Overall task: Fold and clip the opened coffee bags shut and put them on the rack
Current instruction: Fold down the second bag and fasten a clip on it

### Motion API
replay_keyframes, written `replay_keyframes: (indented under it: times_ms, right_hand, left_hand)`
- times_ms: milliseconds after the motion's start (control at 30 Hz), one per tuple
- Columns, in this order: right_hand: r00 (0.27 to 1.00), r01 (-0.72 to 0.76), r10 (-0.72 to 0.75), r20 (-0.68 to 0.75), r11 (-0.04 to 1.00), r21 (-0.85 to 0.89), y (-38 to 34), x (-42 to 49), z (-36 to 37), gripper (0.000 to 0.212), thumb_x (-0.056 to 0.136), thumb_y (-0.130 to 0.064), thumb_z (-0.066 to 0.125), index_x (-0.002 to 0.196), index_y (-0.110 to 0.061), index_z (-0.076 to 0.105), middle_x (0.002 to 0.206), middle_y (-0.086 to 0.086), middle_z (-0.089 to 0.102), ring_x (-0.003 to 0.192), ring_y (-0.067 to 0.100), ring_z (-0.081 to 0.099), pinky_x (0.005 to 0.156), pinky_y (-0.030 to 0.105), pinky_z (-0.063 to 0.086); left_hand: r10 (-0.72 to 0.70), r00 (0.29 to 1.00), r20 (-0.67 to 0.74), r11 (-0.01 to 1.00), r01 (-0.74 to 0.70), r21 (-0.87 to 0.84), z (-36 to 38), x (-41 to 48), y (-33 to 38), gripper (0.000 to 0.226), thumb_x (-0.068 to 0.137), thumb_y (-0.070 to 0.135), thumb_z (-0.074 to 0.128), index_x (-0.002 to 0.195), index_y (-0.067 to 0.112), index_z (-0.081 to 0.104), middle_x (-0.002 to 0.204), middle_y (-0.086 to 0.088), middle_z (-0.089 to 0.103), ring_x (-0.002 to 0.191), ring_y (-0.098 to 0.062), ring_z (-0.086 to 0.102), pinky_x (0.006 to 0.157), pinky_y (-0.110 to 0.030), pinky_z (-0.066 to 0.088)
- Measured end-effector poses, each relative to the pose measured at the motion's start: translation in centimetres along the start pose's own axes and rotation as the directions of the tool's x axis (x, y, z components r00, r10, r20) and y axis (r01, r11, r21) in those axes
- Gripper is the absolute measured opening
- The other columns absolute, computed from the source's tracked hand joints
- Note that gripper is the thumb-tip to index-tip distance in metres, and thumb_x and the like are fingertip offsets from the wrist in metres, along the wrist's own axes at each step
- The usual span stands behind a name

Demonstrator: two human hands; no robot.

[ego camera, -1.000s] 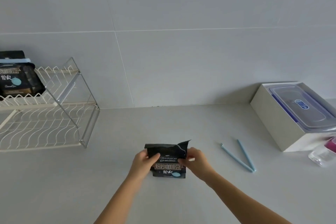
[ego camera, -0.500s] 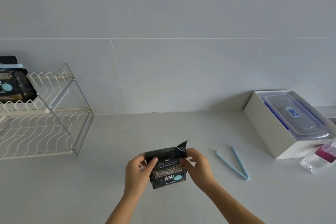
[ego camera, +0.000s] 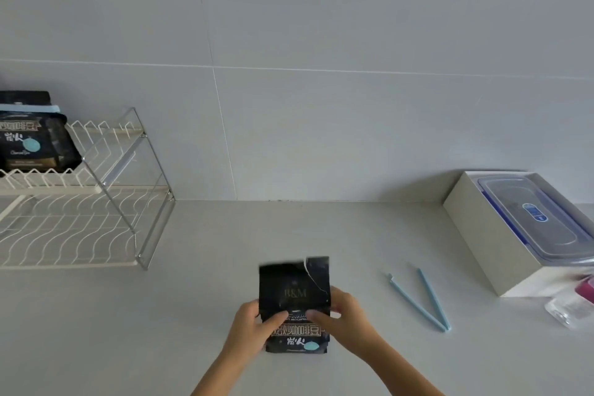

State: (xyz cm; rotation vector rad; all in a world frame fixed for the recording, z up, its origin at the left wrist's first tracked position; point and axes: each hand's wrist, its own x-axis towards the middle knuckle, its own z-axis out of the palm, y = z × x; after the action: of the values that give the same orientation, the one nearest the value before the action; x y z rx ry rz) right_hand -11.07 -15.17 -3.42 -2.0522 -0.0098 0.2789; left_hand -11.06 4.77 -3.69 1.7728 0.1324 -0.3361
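We pinch the bag (ego camera: 294,292) mid-height with left hand (ego camera: 254,328) and right hand (ego camera: 347,318), its torn top upright above our fingers (ego camera: 276,317), the clip (ego camera: 418,303) lying rightward, nearest the right.

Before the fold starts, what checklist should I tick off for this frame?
1. Grip: left hand and right hand hold the coffee bag: ok.
2. Bag top folded down: not ok; it stands unfolded, torn on the right.
3. Open clip lying on the counter, right of the bag: ok.
4. Space on the rack, upper shelf, beside the clipped bag: ok.
5. Air pressed out: cannot tell.
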Motion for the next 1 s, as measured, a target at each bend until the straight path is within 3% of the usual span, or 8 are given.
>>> replay_keyframes:
  times_ms: [133, 333, 500, 633, 733, 800, 900, 1000]
  right_hand:
    - [0.999, -0.033, 0.033, 0.003, 0.998, 0.049, -1.8, 0.8, -0.8, 0.013, 0.081, -0.013, 0.069, 0.085, -0.026, 0.068, 0.083, -0.009, 0.072, 0.083, 0.008, 0.066, 0.077, 0.026, 0.052]
    - [0.993, 0.103, -0.095, -0.065, 0.984, 0.146, -2.9, 1.8, -1.2, 0.006, 0.081, -0.019, 0.070, 0.083, -0.025, 0.070, 0.080, -0.010, 0.075, 0.077, 0.007, 0.070, 0.064, 0.019, 0.055]
    - [1.000, -0.014, 0.013, -0.015, 0.999, -0.038, -2.2, 2.7, -1.6, 0.011, 0.083, -0.016, 0.067, 0.079, -0.027, 0.067, 0.080, -0.010, 0.071, 0.076, 0.005, 0.066, 0.067, 0.021, 0.055]
    - [0.997, 0.055, -0.049, 0.059, 0.991, -0.118, -2.1, 3.6, -1.9, 0.017, 0.079, -0.018, 0.068, 0.084, -0.034, 0.067, 0.073, -0.021, 0.066, 0.071, -0.004, 0.061, 0.062, 0.008, 0.047]
    - [0.996, -0.055, 0.062, 0.062, 0.993, -0.109, -0.6, 4.2, -1.3, 0.013, 0.083, -0.019, 0.065, 0.095, -0.013, 0.066, 0.092, -0.002, 0.071, 0.083, 0.013, 0.066, 0.073, 0.025, 0.057]
    - [0.995, -0.093, 0.096, 0.041, 0.993, -0.067, 0.1, 4.7, -1.1, 0.005, 0.084, -0.019, 0.065, 0.089, -0.020, 0.065, 0.093, -0.001, 0.072, 0.086, 0.015, 0.068, 0.077, 0.031, 0.058]
    - [0.993, -0.109, 0.110, 0.033, 0.994, -0.032, 0.5, 5.0, -0.9, 0.015, 0.083, -0.023, 0.065, 0.076, -0.035, 0.060, 0.084, -0.012, 0.070, 0.081, 0.007, 0.068, 0.071, 0.024, 0.059]
    - [0.991, -0.137, 0.137, 0.008, 0.986, 0.094, 0.9, 4.7, -0.6, 0.011, 0.081, -0.019, 0.068, 0.090, -0.026, 0.065, 0.090, -0.009, 0.071, 0.084, 0.006, 0.068, 0.070, 0.021, 0.058]
  left_hand:
    - [0.006, 1.000, -0.019, 0.999, -0.007, -0.033, 0.2, 0.3, 0.6, 0.010, 0.077, 0.007, 0.073, 0.078, 0.017, 0.070, 0.077, 0.000, 0.074, 0.072, -0.008, 0.068, 0.061, -0.018, 0.052]
    - [0.116, 0.987, -0.108, 0.972, -0.136, -0.193, -0.2, 1.2, 1.4, 0.009, 0.077, 0.014, 0.073, 0.085, 0.017, 0.070, 0.083, -0.003, 0.076, 0.078, -0.013, 0.071, 0.060, -0.022, 0.057]
    - [0.018, 1.000, -0.020, 0.997, -0.020, -0.074, 0.5, 2.2, 0.1, 0.014, 0.080, 0.003, 0.068, 0.081, 0.017, 0.069, 0.084, -0.004, 0.075, 0.085, -0.022, 0.070, 0.076, -0.037, 0.057]
    - [0.038, 0.997, -0.066, 0.999, -0.039, -0.024, -0.9, 4.4, 0.0, 0.015, 0.078, 0.008, 0.071, 0.082, 0.023, 0.070, 0.077, 0.007, 0.076, 0.079, -0.008, 0.071, 0.066, -0.020, 0.055]
    - [0.011, 0.999, -0.030, 0.999, -0.012, -0.040, -0.8, 5.3, -0.7, 0.004, 0.080, 0.009, 0.070, 0.083, 0.010, 0.070, 0.080, -0.001, 0.077, 0.078, -0.016, 0.072, 0.062, -0.020, 0.055]
    - [0.019, 0.997, -0.076, 0.998, -0.024, -0.061, 0.0, 5.3, -1.2, 0.002, 0.081, 0.011, 0.069, 0.082, 0.009, 0.069, 0.080, -0.005, 0.076, 0.077, -0.019, 0.071, 0.060, -0.021, 0.055]
    - [-0.003, 0.982, -0.188, 0.997, -0.010, -0.070, 1.0, 4.8, -2.1, 0.008, 0.081, 0.016, 0.068, 0.076, 0.011, 0.065, 0.073, -0.003, 0.074, 0.074, -0.019, 0.071, 0.055, -0.021, 0.055]
    - [-0.002, 0.977, -0.214, 0.997, -0.014, -0.074, 1.1, 4.3, -2.3, 0.013, 0.082, 0.013, 0.067, 0.071, 0.011, 0.062, 0.070, -0.001, 0.073, 0.070, -0.015, 0.069, 0.053, -0.021, 0.054]
